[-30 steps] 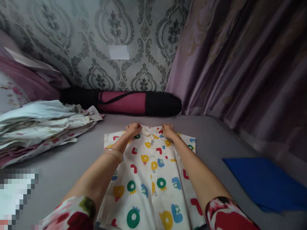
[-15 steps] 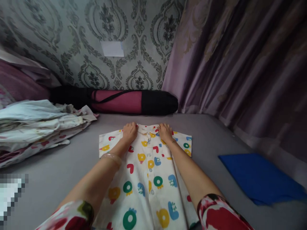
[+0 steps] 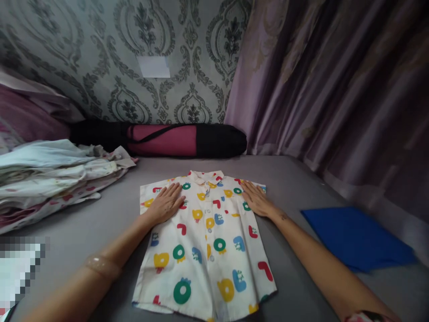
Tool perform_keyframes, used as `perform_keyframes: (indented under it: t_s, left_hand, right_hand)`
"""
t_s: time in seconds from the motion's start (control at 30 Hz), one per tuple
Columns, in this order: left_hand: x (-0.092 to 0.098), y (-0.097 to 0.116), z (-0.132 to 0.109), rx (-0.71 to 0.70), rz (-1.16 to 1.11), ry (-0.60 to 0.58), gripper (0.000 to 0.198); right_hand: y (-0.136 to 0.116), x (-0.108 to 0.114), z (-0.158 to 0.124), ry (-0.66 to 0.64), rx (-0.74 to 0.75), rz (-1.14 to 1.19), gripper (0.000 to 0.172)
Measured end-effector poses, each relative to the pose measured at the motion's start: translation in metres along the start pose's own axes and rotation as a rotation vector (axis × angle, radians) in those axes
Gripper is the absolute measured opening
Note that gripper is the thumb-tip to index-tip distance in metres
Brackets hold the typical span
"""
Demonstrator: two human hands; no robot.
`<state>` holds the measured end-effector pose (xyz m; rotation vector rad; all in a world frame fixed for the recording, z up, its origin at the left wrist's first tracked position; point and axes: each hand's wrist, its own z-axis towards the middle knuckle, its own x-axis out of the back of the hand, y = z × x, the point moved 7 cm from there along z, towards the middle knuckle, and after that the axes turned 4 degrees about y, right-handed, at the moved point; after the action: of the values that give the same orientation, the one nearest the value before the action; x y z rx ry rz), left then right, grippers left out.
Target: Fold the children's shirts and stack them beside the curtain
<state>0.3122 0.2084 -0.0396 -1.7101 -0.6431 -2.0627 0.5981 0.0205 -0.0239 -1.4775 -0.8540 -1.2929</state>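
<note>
A small white shirt [image 3: 208, 241] printed with coloured rings and letters lies flat, front up, on the grey bed surface [image 3: 100, 223], collar toward the wall. My left hand [image 3: 166, 203] rests palm down on the shirt's left shoulder, fingers stretched out. My right hand [image 3: 256, 199] lies flat on the right shoulder, fingers also spread. Neither hand holds anything. A clear bangle [image 3: 102, 266] sits on my left wrist.
A stack of folded clothes [image 3: 50, 179] lies at the left. A pink and black rolled bag [image 3: 161, 139] rests against the patterned wall. A blue folded cloth [image 3: 355, 237] lies at the right, below a purple curtain [image 3: 335, 89].
Both hands have slid from the collar outward and toward me onto the shoulders, and now lie flat. My arms are spread wider, so more of the shirt shows.
</note>
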Motion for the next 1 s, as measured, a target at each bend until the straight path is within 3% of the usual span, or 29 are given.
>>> perform_keyframes:
  t_s: [0.13,0.23,0.33,0.43,0.5,0.57,0.67,0.73,0.87,1.0]
  left_hand:
    - [0.006,0.003,0.003,0.001,0.005,0.0,0.06]
    - [0.027,0.016,-0.001,0.007,0.043,0.102,0.056]
    - [0.056,0.026,-0.017,0.088,0.094,0.267,0.051]
    - [0.077,0.024,-0.045,0.26,0.131,0.326,0.048]
    - [0.084,0.014,-0.068,0.404,0.134,0.298,0.045]
    - [0.083,0.002,-0.091,0.503,0.089,0.186,0.041]
    - [0.073,-0.009,-0.124,0.574,-0.041,-0.047,0.037]
    - [0.07,-0.007,-0.142,0.595,-0.12,-0.129,0.036]
    - [0.073,0.015,-0.166,0.584,-0.233,-0.158,0.037]
    - [0.075,0.033,-0.181,0.627,-0.319,-0.117,0.041]
  right_hand:
    - [0.02,0.004,-0.003,0.083,-0.016,-0.05,0.055]
    - [0.018,0.01,-0.003,0.152,-0.034,0.024,0.054]
    - [0.022,0.024,-0.009,0.249,-0.22,0.253,0.057]
    - [0.025,0.036,-0.032,0.369,-0.396,0.469,0.051]
    - [0.018,0.039,-0.055,0.387,-0.423,0.509,0.045]
    - [0.006,0.035,-0.081,0.321,-0.422,0.482,0.04]
    - [-0.021,0.026,-0.122,0.164,-0.362,0.369,0.035]
    - [-0.04,0.023,-0.144,0.11,-0.327,0.265,0.033]
    - [-0.066,0.023,-0.174,0.062,-0.345,0.068,0.033]
    - [-0.074,0.023,-0.185,0.078,-0.379,0.028,0.038]
